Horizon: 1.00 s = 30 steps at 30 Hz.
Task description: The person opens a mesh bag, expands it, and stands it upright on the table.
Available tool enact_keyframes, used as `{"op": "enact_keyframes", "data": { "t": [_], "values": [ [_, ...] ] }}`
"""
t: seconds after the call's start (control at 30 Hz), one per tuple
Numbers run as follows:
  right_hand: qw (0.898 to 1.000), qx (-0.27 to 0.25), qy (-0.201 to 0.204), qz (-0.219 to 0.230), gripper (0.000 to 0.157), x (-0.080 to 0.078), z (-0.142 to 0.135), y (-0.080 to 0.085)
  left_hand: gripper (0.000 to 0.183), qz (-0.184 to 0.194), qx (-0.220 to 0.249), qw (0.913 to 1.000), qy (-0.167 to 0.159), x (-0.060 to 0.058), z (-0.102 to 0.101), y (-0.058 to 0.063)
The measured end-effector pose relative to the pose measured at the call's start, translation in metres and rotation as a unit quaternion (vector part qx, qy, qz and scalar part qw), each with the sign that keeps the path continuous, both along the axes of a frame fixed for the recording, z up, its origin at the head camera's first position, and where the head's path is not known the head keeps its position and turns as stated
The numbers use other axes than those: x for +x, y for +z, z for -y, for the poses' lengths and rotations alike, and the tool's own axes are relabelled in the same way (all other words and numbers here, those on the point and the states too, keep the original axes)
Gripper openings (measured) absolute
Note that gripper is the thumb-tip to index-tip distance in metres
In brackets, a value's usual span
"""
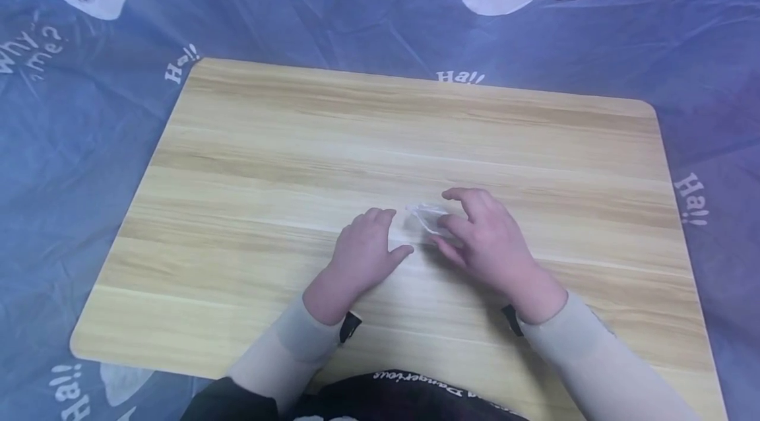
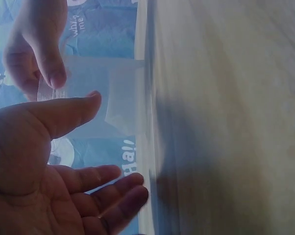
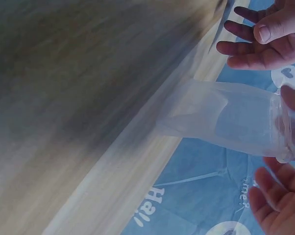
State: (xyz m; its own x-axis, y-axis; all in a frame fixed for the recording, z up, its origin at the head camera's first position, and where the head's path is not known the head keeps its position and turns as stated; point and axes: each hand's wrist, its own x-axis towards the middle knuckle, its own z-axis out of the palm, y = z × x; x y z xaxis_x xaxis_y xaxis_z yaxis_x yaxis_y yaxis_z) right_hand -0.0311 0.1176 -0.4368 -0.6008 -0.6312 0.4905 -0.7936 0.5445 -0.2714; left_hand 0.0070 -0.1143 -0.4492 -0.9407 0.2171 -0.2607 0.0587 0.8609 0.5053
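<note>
Clear bag (image 1: 429, 215) upright between my hands, bottom at or just above surface (image 1: 267, 144). My right hand (image 1: 493, 236) pinches it near top, presumably keeping it standing. My left hand (image 1: 363, 253) loose, fingers spread, holding nothing, perhaps kept near for support.

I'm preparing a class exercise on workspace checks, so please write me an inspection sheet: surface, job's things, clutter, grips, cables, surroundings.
Surface: wood-grain tabletop with rounded corners.
Job's things: one translucent bag, held upright; whether it touches the tabletop is unclear.
Clutter: nothing seen.
Grips: right grip holds the bag near its top; left grip is beside the bag, apart from it.
Cables: nothing seen.
Surroundings: blue cloth with printed words, around the tabletop.
</note>
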Motion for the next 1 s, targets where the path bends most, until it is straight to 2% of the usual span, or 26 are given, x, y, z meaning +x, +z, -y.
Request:
{"op": "enact_keyframes", "data": {
  "t": [0.1,0.17,0.23,0.3,0.33,0.4,0.47,0.53,0.6,0.73,0.87,0.93,1.0],
  "values": [
    [1.0,-0.003,-0.015,0.009,0.013,-0.004,-0.004,0.003,0.066,-0.007,0.032,0.9994,0.009,-0.001,-0.001,0.0],
    [0.999,-0.016,-0.027,0.019,0.009,-0.006,-0.007,0.008,0.061,-0.005,0.073,0.997,0.022,-0.002,-0.002,0.0],
    [0.998,-0.039,-0.039,0.036,0.009,-0.008,-0.011,0.014,0.057,0.001,0.129,0.9908,0.041,-0.002,-0.004,-0.001],
    [0.995,-0.071,-0.042,0.059,0.008,-0.008,-0.013,0.022,0.056,0.009,0.197,0.9784,0.063,-0.003,-0.007,-0.002],
    [0.993,-0.088,-0.043,0.07,0.007,-0.008,-0.014,0.026,0.055,0.014,0.233,0.9694,0.076,-0.004,-0.009,-0.002],
    [0.988,-0.116,-0.044,0.094,0.011,-0.007,-0.016,0.033,0.057,0.028,0.305,0.9461,0.104,-0.006,-0.012,-0.003],
    [0.982,-0.146,-0.039,0.111,0.012,-0.006,-0.016,0.038,0.057,0.041,0.37,0.9188,0.131,-0.008,-0.015,-0.001],
    [0.977,-0.167,-0.036,0.128,0.009,-0.005,-0.016,0.042,0.056,0.057,0.43,0.8872,0.157,-0.011,-0.017,0.001],
    [0.972,-0.183,-0.033,0.142,0.003,-0.005,-0.015,0.045,0.054,0.066,0.477,0.8591,0.174,-0.013,-0.018,0.004],
    [0.965,-0.2,-0.028,0.166,0.01,-0.003,-0.014,0.048,0.047,0.07,0.546,0.8116,0.195,-0.014,-0.018,0.01],
    [0.961,-0.213,-0.025,0.176,0.014,-0.003,-0.014,0.048,0.045,0.075,0.588,0.7789,0.205,-0.014,-0.018,0.014],
    [0.959,-0.217,-0.028,0.182,0.013,-0.004,-0.015,0.048,0.048,0.085,0.598,0.7696,0.206,-0.014,-0.017,0.014],
    [0.957,-0.219,-0.033,0.186,0.013,-0.004,-0.015,0.049,0.052,0.101,0.603,0.764,0.206,-0.014,-0.017,0.013]
  ]
}}
